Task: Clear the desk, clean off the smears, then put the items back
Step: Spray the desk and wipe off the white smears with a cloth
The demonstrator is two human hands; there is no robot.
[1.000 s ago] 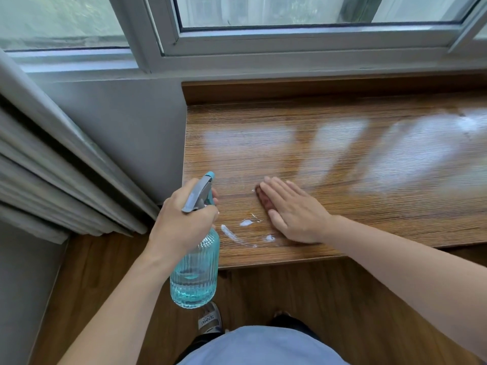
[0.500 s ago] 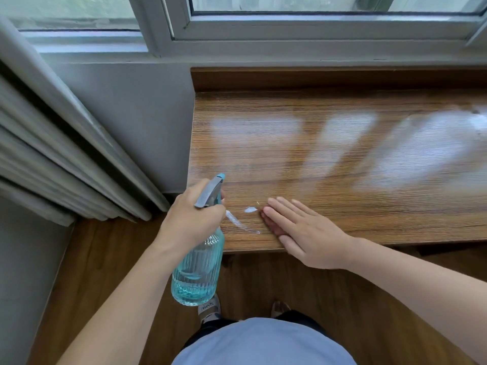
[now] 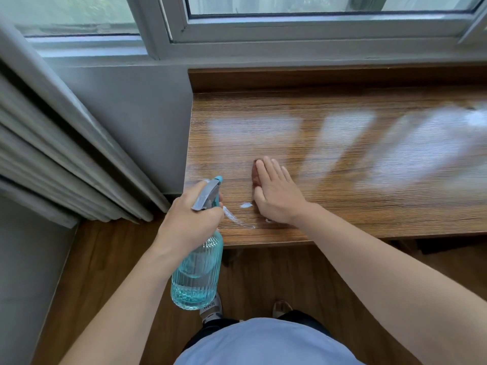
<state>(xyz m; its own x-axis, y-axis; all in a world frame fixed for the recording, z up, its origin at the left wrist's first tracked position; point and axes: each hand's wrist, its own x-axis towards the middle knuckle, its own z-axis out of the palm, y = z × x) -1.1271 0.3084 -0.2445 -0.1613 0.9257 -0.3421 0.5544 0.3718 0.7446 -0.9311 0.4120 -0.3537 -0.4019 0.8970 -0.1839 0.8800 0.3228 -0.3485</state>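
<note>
A glossy wooden desk (image 3: 342, 154) runs along the window wall. My left hand (image 3: 189, 219) grips a ribbed blue spray bottle (image 3: 196, 275) by its grey trigger head, held off the desk's near left corner. My right hand (image 3: 276, 196) lies flat, pressing a small brown cloth (image 3: 255, 173) onto the desk; only the cloth's left edge shows past my fingers. White smears (image 3: 237, 216) streak the wood between my two hands, near the front edge.
Grey curtains (image 3: 66, 154) hang at the left beside a grey wall. A white window frame (image 3: 290, 35) runs behind the desk. Brown wood floor (image 3: 110, 272) lies below, with my shoes showing near the desk's front edge.
My right hand with the cloth slid toward the front edge, then back away from it, and turned fingers-forward. Part of the white smearing near my palm is gone. The bottle stays held.
</note>
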